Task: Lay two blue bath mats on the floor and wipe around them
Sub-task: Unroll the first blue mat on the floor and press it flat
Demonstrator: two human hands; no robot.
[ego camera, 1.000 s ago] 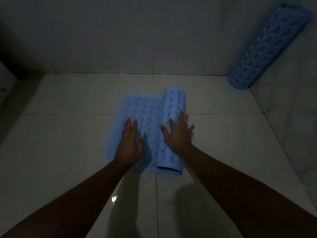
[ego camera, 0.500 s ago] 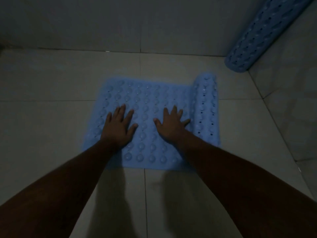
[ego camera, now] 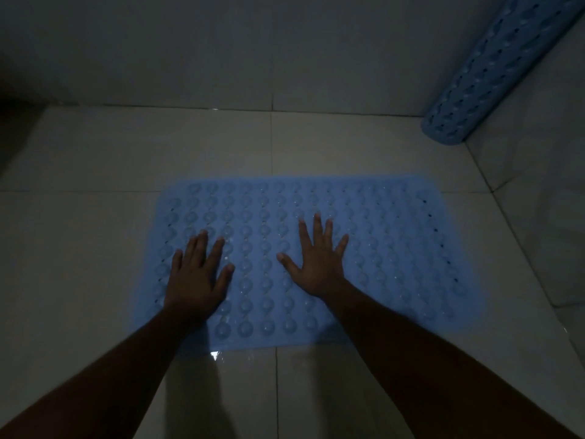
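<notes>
Nearest, bare glossy floor (ego camera: 79, 280) tile runs up to the front edge of the flat blue bath mat (ego camera: 395, 248), which lies fully unrolled. On it, the left hand (ego camera: 198, 274) presses flat near the mat's left edge, fingers spread; the right hand (ego camera: 316, 261) presses flat near the middle, fingers splayed wide. Open tile lies left of the mat and beyond it to the wall (ego camera: 221, 52). At the far right corner, a rolled blue bath mat (ego camera: 493, 74) leans against the wall.
</notes>
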